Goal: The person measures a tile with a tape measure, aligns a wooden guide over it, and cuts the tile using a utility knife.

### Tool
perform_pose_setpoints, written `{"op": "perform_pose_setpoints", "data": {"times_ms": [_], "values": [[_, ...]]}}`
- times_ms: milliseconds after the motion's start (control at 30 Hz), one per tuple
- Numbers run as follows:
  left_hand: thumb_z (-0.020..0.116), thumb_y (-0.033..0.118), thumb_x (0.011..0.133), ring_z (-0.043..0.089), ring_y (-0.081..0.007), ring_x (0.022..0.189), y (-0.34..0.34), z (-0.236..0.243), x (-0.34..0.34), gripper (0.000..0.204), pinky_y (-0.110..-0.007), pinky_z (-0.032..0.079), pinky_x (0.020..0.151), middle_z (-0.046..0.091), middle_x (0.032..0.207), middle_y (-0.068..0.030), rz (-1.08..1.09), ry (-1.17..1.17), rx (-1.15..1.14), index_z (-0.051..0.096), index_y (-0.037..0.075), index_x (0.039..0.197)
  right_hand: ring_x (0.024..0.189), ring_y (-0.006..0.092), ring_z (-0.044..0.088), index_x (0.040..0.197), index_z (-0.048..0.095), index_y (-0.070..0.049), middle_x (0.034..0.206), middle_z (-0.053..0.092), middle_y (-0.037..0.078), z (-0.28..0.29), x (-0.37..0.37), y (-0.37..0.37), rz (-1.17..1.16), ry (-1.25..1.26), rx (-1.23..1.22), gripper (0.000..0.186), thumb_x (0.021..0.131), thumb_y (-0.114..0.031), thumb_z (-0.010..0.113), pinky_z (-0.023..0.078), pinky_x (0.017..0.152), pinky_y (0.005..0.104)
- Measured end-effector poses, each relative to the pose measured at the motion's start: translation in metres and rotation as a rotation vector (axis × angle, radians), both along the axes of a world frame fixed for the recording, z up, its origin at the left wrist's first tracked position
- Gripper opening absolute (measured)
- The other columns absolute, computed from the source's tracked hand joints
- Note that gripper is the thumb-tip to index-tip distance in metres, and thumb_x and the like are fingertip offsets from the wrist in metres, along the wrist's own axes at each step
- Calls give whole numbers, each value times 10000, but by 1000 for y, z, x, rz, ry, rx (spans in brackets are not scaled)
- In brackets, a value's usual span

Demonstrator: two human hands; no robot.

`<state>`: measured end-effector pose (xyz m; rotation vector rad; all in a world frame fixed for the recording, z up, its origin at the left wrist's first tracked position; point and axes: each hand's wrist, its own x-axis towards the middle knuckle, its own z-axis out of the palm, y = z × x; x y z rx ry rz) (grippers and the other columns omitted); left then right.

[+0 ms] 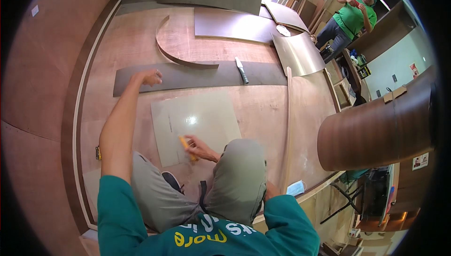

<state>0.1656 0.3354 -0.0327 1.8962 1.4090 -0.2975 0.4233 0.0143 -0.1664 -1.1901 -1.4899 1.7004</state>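
Head view: I see the pale sheet point(211, 113) at the centre of the frame, lying on the board point(263, 115), with faint dark marks point(170, 123) on its left part.
Right hand point(199, 148): closed around a yellow tool point(182, 140) over the sheet's lower part; it is blurred, so I cannot tell whether the tip touches.
Left hand point(151, 77): upper left of the frame, well apart from the right, fingers loosely parted with nothing visible in them, over the dark strip point(197, 78); contact I cannot tell.
Sheet grip: nothing seems to pin the sheet, so I would want the left palm flat on it, clear of the tool's line.
Tool stroke: I would favour a steady angle and light, even pressure, following the marks if they are guides.
Right knee point(243, 162): it crowds the right wrist; I would shift it outward for a freer stroke.
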Motion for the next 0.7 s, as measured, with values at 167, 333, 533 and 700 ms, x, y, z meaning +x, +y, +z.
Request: {"op": "perform_pose_setpoints", "data": {"times_ms": [167, 333, 533, 700], "values": [[628, 257, 864, 643, -215, 889, -20, -4, 12, 534, -377, 498, 778, 644, 1152, -121, -2, -51, -49, 485, 71, 1343, 1006, 194, 603, 1381, 419, -62, 1160, 601, 139, -5, 9, 10, 152, 144, 27, 531, 905, -181, 622, 500, 858, 321], [648, 234, 855, 655, -220, 903, -4, -14, -37, 522, -378, 502, 761, 652, 1146, -133, 84, -55, -73, 495, 85, 1332, 1087, 292, 573, 1247, 536, -29, 1179, 588, 192, -27, 113, 51, -658, -515, 264, 438, 848, -181, 638, 467, 910, 400], [665, 236, 832, 645, -211, 866, -7, -26, -8, 507, -365, 508, 758, 656, 1113, -121, 71, -134, -38, 523, 71, 1290, 1049, 372, 559, 1301, 465, -7, 1119, 595, 229, -44, 207, 38, -884, -1021, 247, 608, 792, -280, 658, 448, 895, 453], [668, 232, 809, 631, -216, 815, 2, -25, 11, 533, -368, 512, 784, 654, 1086, -122, 25, -254, -29, 519, 59, 1290, 1040, 373, 590, 1307, 449, 15, 1113, 625, 236, -55, 212, 51, -833, -682, 16, 658, 783, -320, 663, 452, 916, 424]]}}
